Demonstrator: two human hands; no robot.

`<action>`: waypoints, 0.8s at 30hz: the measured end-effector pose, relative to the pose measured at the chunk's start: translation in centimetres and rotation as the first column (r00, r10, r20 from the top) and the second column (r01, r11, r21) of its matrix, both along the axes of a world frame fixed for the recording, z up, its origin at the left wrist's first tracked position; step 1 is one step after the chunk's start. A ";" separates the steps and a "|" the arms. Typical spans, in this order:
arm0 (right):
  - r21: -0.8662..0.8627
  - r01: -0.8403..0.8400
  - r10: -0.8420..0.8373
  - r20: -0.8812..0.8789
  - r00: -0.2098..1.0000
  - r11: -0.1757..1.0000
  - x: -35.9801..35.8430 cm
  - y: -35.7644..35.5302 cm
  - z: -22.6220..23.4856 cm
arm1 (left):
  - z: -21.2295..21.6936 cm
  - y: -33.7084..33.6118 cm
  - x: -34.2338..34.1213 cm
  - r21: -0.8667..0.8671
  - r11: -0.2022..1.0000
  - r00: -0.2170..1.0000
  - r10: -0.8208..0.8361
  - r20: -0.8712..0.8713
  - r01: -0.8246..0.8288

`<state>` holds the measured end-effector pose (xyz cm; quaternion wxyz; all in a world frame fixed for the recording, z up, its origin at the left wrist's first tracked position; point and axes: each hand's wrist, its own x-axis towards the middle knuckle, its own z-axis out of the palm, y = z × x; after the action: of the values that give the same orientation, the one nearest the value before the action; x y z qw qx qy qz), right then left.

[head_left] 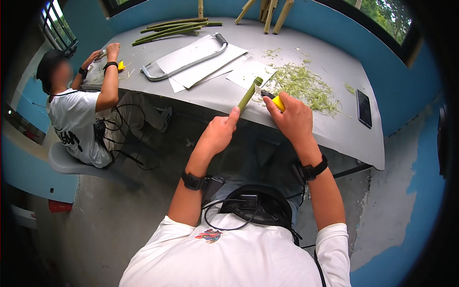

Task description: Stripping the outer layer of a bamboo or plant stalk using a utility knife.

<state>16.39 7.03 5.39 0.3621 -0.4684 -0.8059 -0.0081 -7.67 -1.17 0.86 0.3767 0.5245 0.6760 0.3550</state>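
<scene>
A short green bamboo stick (249,95) is gripped in my left hand (220,134), pointing up and away toward the table. My right hand (296,119) is closed round a yellow and black utility knife (278,102). The knife's blade lies at the bamboo, close below its far end; whether it touches cannot be made out. Green shavings (303,83) are heaped on the table just beyond my right hand.
On the grey table (344,67) lie white sheets (210,67), a bow saw (186,64), bamboo stalks (167,31) and a phone (364,108). More bamboo poles (271,14) lean at the back. At the left, a seated person (79,115) works with another yellow tool (121,65).
</scene>
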 end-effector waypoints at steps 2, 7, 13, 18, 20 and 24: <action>0.002 0.007 -0.007 -0.001 1.000 1.000 0.1 0.0 0.0 | 0.4 -0.3 0.5 -0.010 1.000 0.997 0.024 0.078 -0.024; 0.028 0.003 -0.002 -0.014 1.000 1.000 0.0 0.1 -0.2 | 0.9 -0.6 0.6 -0.059 0.998 0.987 0.040 0.156 -0.031; 0.042 0.044 -0.045 0.010 0.999 0.998 -0.3 -0.2 -0.1 | 1.6 -0.7 0.2 -0.098 0.995 0.995 0.015 0.101 -0.005; 0.058 0.141 -0.141 -0.014 0.990 0.988 0.2 0.5 -0.4 | 2.5 -1.1 0.5 -0.253 0.967 0.985 0.066 0.157 -0.025; 0.044 0.174 -0.173 -0.020 0.985 0.984 0.2 0.6 -0.4 | 2.1 -2.0 0.9 -0.193 0.981 0.980 0.070 0.184 -0.034; 0.033 0.152 -0.151 -0.008 0.988 0.988 0.0 0.2 -0.2 | 1.5 -2.1 0.6 -0.150 0.989 0.970 0.045 0.238 -0.009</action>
<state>16.37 7.27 5.21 0.3702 -0.5222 -0.7668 -0.0477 -7.10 -3.30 2.34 0.4888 0.4391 0.6568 0.3700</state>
